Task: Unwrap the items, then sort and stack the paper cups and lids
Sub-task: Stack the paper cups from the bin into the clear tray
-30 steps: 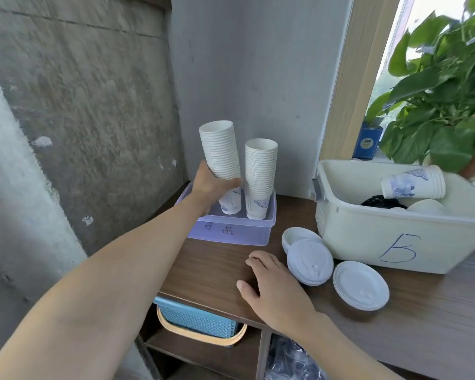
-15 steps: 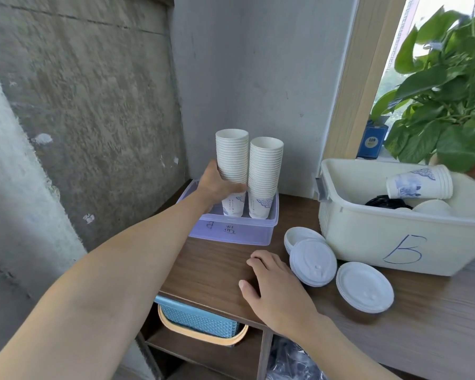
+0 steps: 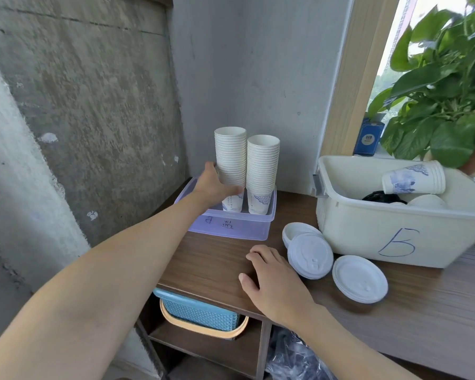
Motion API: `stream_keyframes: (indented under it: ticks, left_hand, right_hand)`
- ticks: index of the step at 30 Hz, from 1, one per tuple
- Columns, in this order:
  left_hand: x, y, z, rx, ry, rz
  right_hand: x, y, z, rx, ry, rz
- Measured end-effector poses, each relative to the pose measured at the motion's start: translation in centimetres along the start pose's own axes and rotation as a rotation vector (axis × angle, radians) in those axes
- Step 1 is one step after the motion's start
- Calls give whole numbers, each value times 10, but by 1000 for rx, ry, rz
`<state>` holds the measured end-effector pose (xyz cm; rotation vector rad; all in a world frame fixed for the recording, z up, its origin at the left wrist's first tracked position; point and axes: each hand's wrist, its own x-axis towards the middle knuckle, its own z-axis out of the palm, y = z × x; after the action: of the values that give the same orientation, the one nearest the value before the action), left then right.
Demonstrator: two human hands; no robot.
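Paper cups stand in two tall nested piles, side by side and upright, inside a shallow clear purple box (image 3: 232, 229) at the back left of the wooden surface (image 3: 209, 259). The left hand (image 3: 214, 187) reaches in from the left, its fingers curled round the lower part of the left stack (image 3: 230, 154), thumb on the near side. The right stack (image 3: 262, 165) stands just beside it, slightly shorter, with blue print showing on its bottom cup. Under the surface's front edge, on a shelf, sits a blue woven basket (image 3: 198, 315) with a tan rim.

The right hand (image 3: 275, 278) lies palm down on the surface, fingers relaxed and a little spread, holding nothing. It is just beside the lids; whether a fingertip touches the nearest one is hard to tell. Three groups of white lids lie there: a small pile at the back (image 3: 295, 230), a single sip lid (image 3: 311, 255) leaning over it, and a low lid stack (image 3: 360, 278) to its right.

Behind them stands a cream bin (image 3: 373, 231) marked with a blue B. Inside it a short sleeve of printed cups (image 3: 414, 179) lies on its side, above something black (image 3: 380, 197) and more white lids (image 3: 427, 201). A leafy plant (image 3: 444, 91) stands by the window at far right.
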<state>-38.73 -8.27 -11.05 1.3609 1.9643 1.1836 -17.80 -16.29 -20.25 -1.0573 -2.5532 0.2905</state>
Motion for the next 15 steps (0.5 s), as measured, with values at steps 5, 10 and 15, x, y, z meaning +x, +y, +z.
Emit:
stream_keyframes:
  ticks: [5, 10, 15]
  left_hand:
    - [-50, 8, -9, 177, 160, 146]
    - [-89, 31, 1, 175, 136, 372]
    - [-98, 98, 40, 71, 55, 523]
  right_hand:
    - [-3, 0, -3, 69, 4, -12]
    - [-14, -7, -27, 411, 184, 36]
    - [-30, 32, -109, 517, 547, 137]
